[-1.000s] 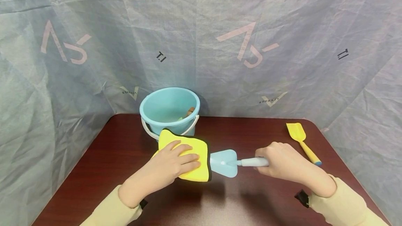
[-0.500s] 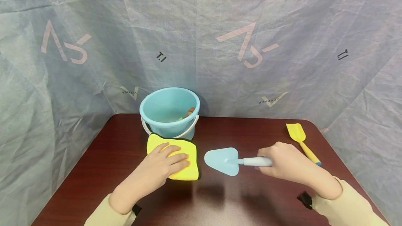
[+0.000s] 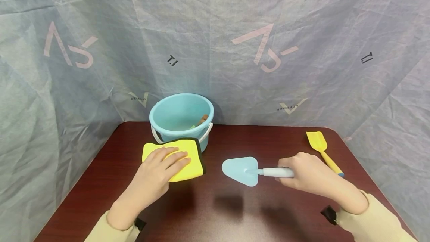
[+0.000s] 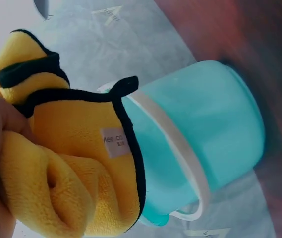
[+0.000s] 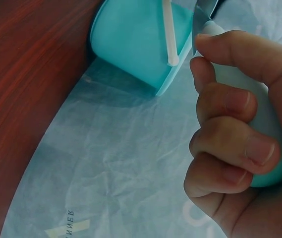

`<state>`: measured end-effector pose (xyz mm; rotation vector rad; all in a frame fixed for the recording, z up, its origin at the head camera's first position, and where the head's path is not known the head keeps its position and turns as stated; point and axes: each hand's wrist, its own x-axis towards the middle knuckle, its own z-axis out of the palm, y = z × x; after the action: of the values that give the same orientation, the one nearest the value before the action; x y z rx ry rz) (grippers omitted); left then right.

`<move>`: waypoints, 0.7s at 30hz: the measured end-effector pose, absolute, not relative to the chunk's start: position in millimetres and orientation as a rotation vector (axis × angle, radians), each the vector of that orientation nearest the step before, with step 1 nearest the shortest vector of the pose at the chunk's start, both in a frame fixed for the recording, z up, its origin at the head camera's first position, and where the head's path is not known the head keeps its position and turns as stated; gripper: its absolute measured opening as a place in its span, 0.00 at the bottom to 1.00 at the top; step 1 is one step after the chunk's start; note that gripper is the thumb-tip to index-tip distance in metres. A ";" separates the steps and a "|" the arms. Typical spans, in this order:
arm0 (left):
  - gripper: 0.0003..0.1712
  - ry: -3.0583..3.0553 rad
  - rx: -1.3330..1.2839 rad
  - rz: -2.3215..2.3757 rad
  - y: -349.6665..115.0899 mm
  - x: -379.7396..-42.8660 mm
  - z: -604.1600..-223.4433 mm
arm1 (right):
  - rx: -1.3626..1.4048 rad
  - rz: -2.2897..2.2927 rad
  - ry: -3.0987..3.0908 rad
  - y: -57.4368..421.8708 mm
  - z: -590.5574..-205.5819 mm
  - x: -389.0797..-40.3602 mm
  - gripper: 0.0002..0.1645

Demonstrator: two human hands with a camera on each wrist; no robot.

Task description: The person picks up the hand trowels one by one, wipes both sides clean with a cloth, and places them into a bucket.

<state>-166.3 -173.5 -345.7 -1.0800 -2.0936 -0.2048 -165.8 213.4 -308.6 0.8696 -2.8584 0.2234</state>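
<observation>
In the head view my left hand (image 3: pixel 157 171) grips a folded yellow cloth (image 3: pixel 186 163) with black edging, held above the table just in front of the bucket. The left wrist view shows the cloth (image 4: pixel 81 124) bunched against the thumb, a small white label on it. My right hand (image 3: pixel 304 171) holds a toy trowel by its pale handle (image 3: pixel 278 172); the light blue blade (image 3: pixel 240 170) points left, apart from the cloth. Fingers (image 5: pixel 230 134) curl round that handle in the right wrist view.
A light blue bucket (image 3: pixel 178 133) with a white handle stands at the back left, a brown thing (image 3: pixel 203 119) inside it. A yellow toy shovel (image 3: pixel 317 141) lies at the right of the dark red table (image 3: pixel 262 141). Grey fabric (image 3: pixel 215 47) hangs behind.
The left hand and cloth have moved left, away from the trowel blade, which the cloth partly covered before. The trowel has shifted slightly right in the right hand.
</observation>
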 end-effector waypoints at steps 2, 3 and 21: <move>0.30 -2.054 -1.059 -0.231 -170.3 -164.3 -338.3 | 0.873 0.227 -2.854 213.8 -309.2 -166.1 0.15; 0.30 -2.033 -1.052 -0.241 -168.3 -163.5 -334.3 | 0.872 0.228 -2.854 213.9 -309.5 -166.2 0.15; 0.24 -1.852 -1.188 -0.170 -125.3 -179.2 -302.5 | 0.896 0.270 -2.880 206.0 -317.2 -175.2 0.12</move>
<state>-179.2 -125.3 -302.5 -1.1880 -1.8522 -0.1695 -175.2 206.0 -317.2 0.8962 -2.8796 0.2703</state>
